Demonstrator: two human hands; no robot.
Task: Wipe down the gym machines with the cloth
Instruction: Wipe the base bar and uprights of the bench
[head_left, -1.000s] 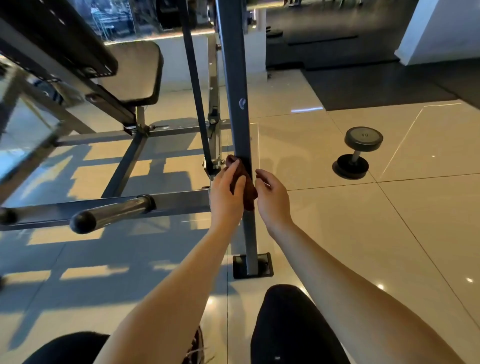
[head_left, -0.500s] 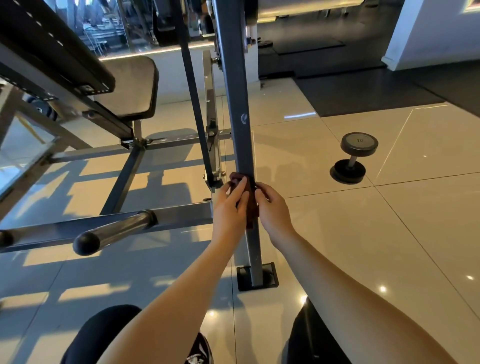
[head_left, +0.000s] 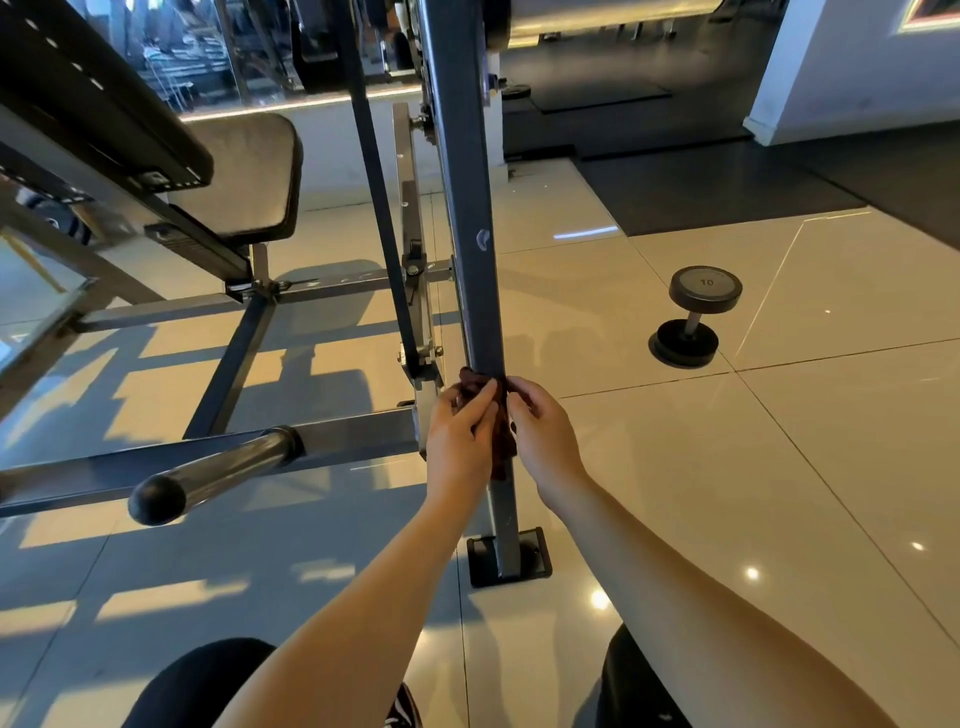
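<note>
Head view: I am low down at the grey upright post (head_left: 467, 208) of the bench machine, with the dark red cloth (head_left: 501, 452) wrapped round its lower part, above the foot plate (head_left: 537, 558). My left hand (head_left: 460, 436) holds the cloth to the post's left side, fingers close together and curled over it. My right hand (head_left: 543, 431) pinches the cloth's other edge at the post's right side with bent fingertips. I cannot tell where either thumb sits.

The likeliest fault, I think, is a poor wipe. The cloth looks bunched, so only a narrow band may touch the metal, and the far face of the post could be missed entirely. If my right pinch slackens, the loose edge may drop to the floor tiles (head_left: 779, 493) and pick up grit that would scratch the paint.

Going lower, my fingertips could hit the foot plate's edge. The bracket (head_left: 423, 358) just beside my left knuckles could snag the cloth or scrape skin. The chrome-handled bar (head_left: 218, 470) lies near my left forearm, and a wide elbow would knock it. The dumbbell (head_left: 693, 317) stands well apart toward the right, a hazard only if I shuffle that way on this glossy floor.
</note>
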